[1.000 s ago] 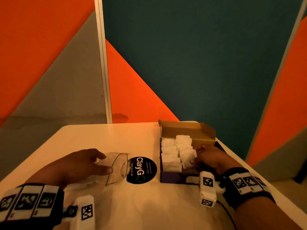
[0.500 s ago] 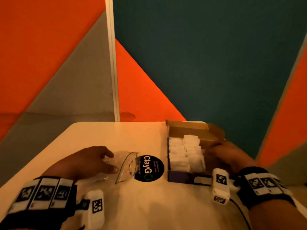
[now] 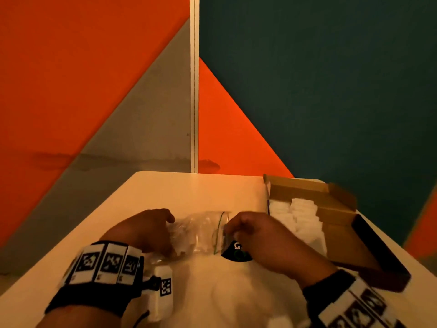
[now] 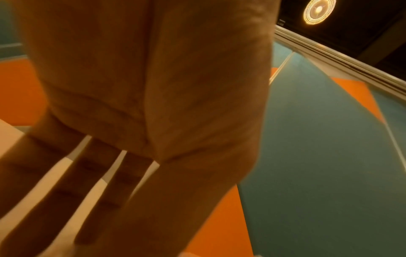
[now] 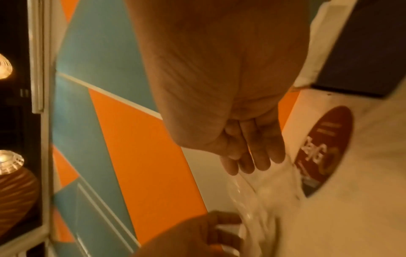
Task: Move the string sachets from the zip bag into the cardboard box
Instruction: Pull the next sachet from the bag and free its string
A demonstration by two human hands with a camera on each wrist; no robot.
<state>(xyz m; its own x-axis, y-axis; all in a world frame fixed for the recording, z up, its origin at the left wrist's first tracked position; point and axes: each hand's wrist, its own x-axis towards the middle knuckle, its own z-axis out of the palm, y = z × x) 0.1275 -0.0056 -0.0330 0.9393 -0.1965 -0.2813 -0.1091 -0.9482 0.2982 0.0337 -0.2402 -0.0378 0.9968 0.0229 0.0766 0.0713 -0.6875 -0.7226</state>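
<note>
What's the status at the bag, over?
Left hand holds the zip bag; right hand at its mouth. Sachets already in cardboard box. Nothing blocking.

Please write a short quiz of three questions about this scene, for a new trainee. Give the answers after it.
1. True or false: the cardboard box is closed.
2. Which hand is at the mouth of the zip bag: A) left hand, B) right hand?
3. What already lies in the box?

Key:
1. False; its lid stands open.
2. B; the left hand rests on the bag's other end.
3. White sachets, in rows.
</note>
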